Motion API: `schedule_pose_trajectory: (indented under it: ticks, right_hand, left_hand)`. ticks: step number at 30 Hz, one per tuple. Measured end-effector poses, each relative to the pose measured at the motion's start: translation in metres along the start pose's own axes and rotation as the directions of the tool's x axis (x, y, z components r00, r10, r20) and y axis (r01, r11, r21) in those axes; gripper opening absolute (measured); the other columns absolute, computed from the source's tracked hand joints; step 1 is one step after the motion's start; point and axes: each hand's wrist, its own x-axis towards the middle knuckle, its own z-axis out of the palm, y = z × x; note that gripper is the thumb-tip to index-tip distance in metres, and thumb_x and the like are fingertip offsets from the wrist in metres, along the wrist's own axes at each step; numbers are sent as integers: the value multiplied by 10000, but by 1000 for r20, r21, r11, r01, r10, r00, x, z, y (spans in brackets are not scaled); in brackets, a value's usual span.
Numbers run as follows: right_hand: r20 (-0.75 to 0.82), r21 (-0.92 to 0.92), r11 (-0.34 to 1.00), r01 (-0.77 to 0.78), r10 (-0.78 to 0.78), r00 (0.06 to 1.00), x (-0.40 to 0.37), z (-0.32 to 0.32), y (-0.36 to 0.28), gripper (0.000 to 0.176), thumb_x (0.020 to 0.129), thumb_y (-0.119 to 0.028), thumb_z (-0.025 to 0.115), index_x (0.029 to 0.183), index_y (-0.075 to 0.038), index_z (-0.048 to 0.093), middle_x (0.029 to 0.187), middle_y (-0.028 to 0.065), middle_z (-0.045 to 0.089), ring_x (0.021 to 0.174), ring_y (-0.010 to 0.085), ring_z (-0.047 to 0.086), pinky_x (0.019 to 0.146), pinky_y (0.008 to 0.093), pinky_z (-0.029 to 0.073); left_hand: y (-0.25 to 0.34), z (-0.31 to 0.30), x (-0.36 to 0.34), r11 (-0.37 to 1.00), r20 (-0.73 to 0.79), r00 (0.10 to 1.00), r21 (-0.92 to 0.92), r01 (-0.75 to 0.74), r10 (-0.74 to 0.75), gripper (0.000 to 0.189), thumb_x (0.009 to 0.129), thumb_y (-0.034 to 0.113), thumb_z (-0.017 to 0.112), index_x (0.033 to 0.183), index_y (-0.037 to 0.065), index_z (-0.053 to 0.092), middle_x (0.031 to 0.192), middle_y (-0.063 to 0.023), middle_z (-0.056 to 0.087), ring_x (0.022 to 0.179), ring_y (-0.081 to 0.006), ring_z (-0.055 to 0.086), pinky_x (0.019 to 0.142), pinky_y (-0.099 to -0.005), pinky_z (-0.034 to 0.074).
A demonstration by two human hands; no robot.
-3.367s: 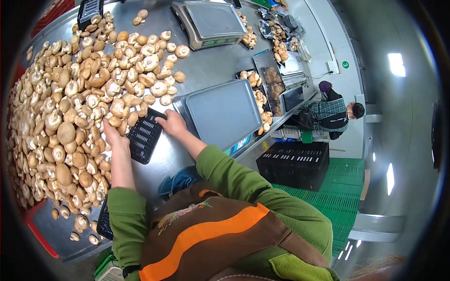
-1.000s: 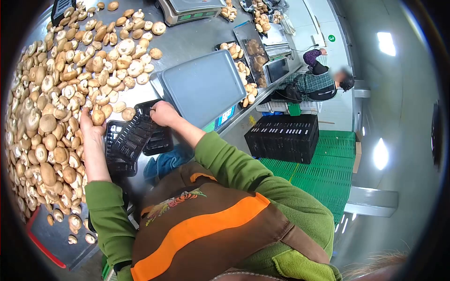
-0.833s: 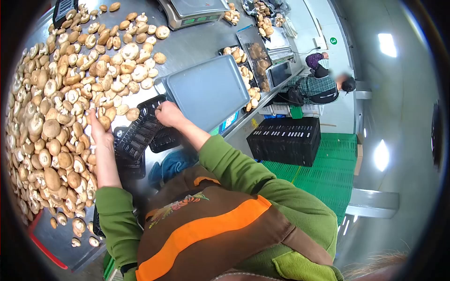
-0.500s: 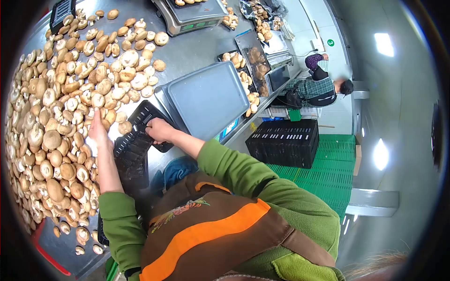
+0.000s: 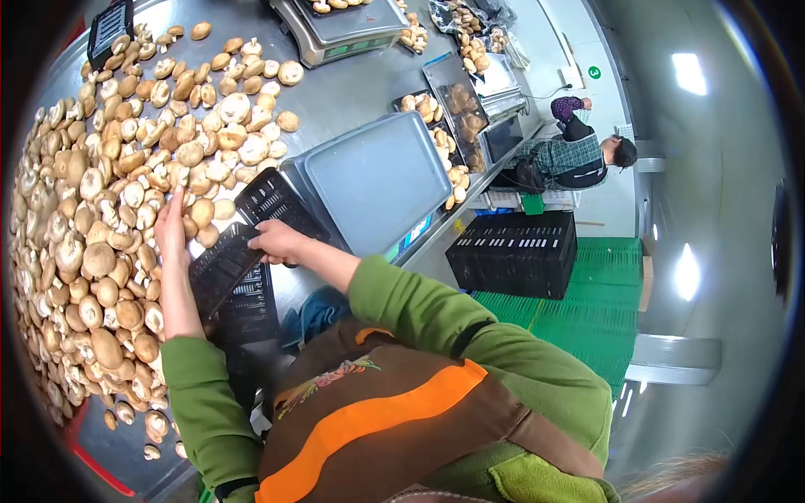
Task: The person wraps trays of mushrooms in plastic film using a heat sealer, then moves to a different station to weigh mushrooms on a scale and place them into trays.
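My right hand (image 5: 281, 241) pinches the edge of a black plastic tray (image 5: 220, 267), which is tilted. Beneath it lie more black trays (image 5: 253, 308), partly covered by the held one. Another black tray (image 5: 272, 201) rests against the near corner of the scale. My left hand (image 5: 172, 233) has its fingers stretched out at the edge of the pile of shiitake mushrooms (image 5: 109, 260). Its fingertips are close to a few mushrooms, and I see nothing gripped in it. The held tray's left end is near my left wrist.
A scale with a grey-blue platform (image 5: 377, 176) stands right of the trays; a second scale (image 5: 352, 29) is farther back. Filled mushroom trays (image 5: 423, 107) line the table's right side. A black crate (image 5: 511, 256) stands on green slatted flooring. Another person (image 5: 562, 159) is beyond.
My right hand has moved slightly left and down, swinging the black tray away from the one by the scale and over the lower trays. My left hand has shifted slightly.
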Motion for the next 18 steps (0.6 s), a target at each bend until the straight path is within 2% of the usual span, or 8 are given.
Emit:
schedule_pose_trajectory:
  ticks: [2,4,6,8,10,13,16,18]
  right_hand:
    - [-47,11,997,-73,73,996,13,6,5,238,851,-92,564,1066,11,562,673,76,584,436,121,509,342,223,386]
    - [-180,134,991,-14,38,983,16,8,0,265,849,-85,555,1090,24,541,682,102,587,443,123,518,328,237,384]
    - [-177,49,997,67,-58,983,17,-1,3,248,861,-66,490,1081,38,532,688,122,584,406,146,505,306,250,380]
    - [-199,215,974,71,-27,980,9,-9,16,213,868,-54,458,1038,32,552,680,113,588,391,145,507,302,247,381]
    - [-343,143,981,133,-77,936,6,1,21,184,891,-64,446,989,35,565,675,116,588,387,152,522,309,263,408]
    - [-500,69,961,266,-197,843,16,15,11,259,901,-81,433,1065,82,548,682,144,600,389,188,538,352,300,467]
    - [-499,-88,945,314,-315,808,24,10,-7,291,893,-82,436,1098,101,532,692,164,610,410,202,564,364,301,477]
    - [-450,-89,954,288,-296,842,32,3,-23,277,885,-79,438,1069,101,539,688,169,612,421,203,573,361,303,475]
  left_hand:
    - [-5,-3,2,1000,32,999,0,15,-15,485,840,364,680,1086,-51,627,1035,-118,644,921,-160,596,830,-283,465]
    - [-2,-7,5,1000,62,998,-1,16,-16,470,841,361,680,1068,-47,632,1013,-110,650,887,-153,606,798,-275,478]
    - [1,-12,7,993,110,989,-54,107,-101,406,842,348,680,1004,-23,656,938,-88,665,805,-140,619,718,-260,495]
    - [14,-9,1,992,57,991,-12,125,-124,383,831,368,690,943,2,672,869,-77,666,756,-139,621,666,-264,501]
    - [24,0,-4,985,48,985,59,165,-168,402,819,398,698,927,10,684,854,-65,669,770,-131,617,705,-258,489]
    - [24,12,11,985,27,990,110,133,-136,632,779,512,691,1083,-38,629,1044,-114,635,931,-177,594,840,-303,449]
    - [36,20,27,985,31,989,101,139,-143,847,753,603,658,1224,-89,528,1241,-171,545,1111,-233,527,961,-341,385]
    - [47,31,32,951,26,998,306,48,-59,857,773,624,615,1302,-36,482,1313,-163,502,1207,-240,476,1019,-357,345]
